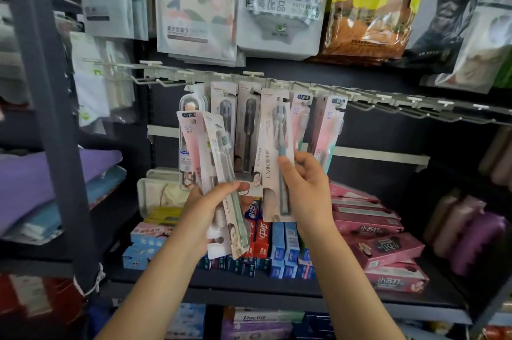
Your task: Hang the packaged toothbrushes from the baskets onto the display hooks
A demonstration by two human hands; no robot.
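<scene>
My left hand (213,206) grips a fanned bundle of packaged toothbrushes (213,157), pink and white cards held low in front of the shelf. A single white LMK toothbrush pack (273,157) with a teal brush stands upright in my right hand (307,187), its top just below the row of white display hooks (249,78). Several toothbrush packs (246,129) hang from the middle hooks behind it. The hooks to the left (155,80) and to the right (415,107) are bare. No basket is in view.
Toothpaste boxes (274,245) and pink boxes (382,251) fill the shelf below. Bagged towels (279,2) hang above the hooks. A dark upright post (52,118) stands at the left, with folded cloths (41,173) beyond it.
</scene>
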